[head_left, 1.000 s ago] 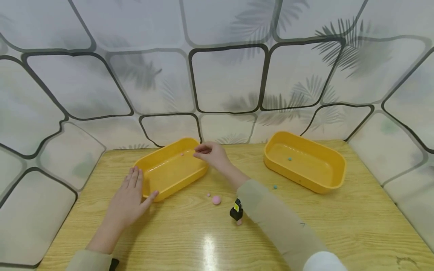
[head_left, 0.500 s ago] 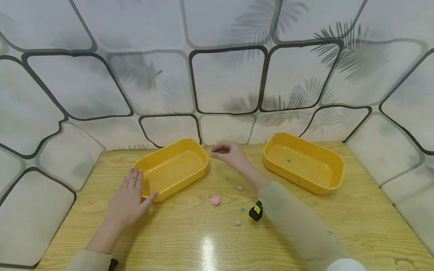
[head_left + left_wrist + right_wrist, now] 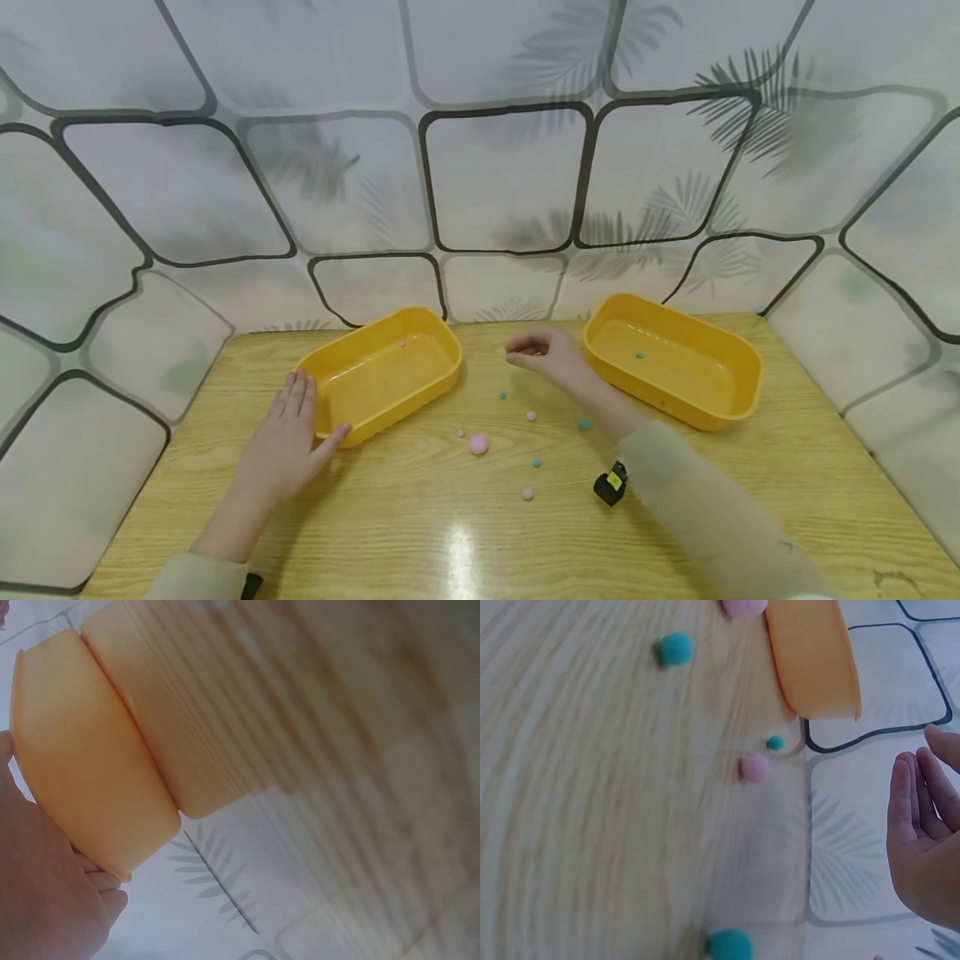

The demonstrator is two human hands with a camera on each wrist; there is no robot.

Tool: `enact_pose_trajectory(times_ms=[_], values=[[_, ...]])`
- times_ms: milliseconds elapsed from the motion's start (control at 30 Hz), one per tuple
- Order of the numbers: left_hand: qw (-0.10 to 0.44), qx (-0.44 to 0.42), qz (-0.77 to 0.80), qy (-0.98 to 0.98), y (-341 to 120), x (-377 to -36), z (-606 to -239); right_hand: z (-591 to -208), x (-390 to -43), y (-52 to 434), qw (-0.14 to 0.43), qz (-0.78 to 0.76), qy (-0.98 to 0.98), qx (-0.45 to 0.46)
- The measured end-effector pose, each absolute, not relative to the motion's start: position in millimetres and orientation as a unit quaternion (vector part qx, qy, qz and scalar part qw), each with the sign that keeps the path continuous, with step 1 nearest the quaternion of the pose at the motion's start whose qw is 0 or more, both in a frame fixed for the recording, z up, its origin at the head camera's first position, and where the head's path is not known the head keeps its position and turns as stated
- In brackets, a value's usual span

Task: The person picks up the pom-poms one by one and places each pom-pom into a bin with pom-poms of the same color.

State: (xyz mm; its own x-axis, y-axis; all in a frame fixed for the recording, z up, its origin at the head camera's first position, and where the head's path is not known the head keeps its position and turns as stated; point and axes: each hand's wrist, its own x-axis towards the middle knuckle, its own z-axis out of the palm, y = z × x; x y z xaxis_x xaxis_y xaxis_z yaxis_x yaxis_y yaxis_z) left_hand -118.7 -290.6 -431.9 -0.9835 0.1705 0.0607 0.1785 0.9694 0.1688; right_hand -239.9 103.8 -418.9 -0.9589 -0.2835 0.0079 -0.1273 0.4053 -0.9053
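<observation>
Two yellow trays stand on the wooden table. My left hand (image 3: 298,422) lies flat against the near left corner of the left tray (image 3: 360,417), thumb touching its front wall; the left wrist view shows that tray (image 3: 90,765) close against the hand (image 3: 45,900). A small pink pompom (image 3: 402,342) lies inside it. My right hand (image 3: 538,355) hovers between the trays, close to the right tray (image 3: 675,408), fingers relaxed and holding nothing (image 3: 926,832). A teal pompom (image 3: 639,354) lies in the right tray. Several pink and teal pompoms are scattered on the table, among them a large pink one (image 3: 478,444).
Loose pompoms lie between the trays: teal ones (image 3: 502,395) (image 3: 584,423) (image 3: 536,462) and pink ones (image 3: 530,415) (image 3: 527,493). A black wrist camera (image 3: 611,485) sits on my right sleeve. A patterned wall (image 3: 502,183) closes the table's far side.
My right hand has moved from the left tray's far right rim rightward to just beside the right tray, uncovering several pompoms. The left hand has stayed put.
</observation>
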Motion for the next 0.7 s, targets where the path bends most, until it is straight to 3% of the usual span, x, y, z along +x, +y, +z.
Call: enact_pose_trajectory(times_ms=[700], values=[[0.024, -0.088, -0.089, -0.992, -289.1, -116.4, -428.2, -449.4, -224.8, 142.8, 0.108, -0.479, 0.856, -0.163]])
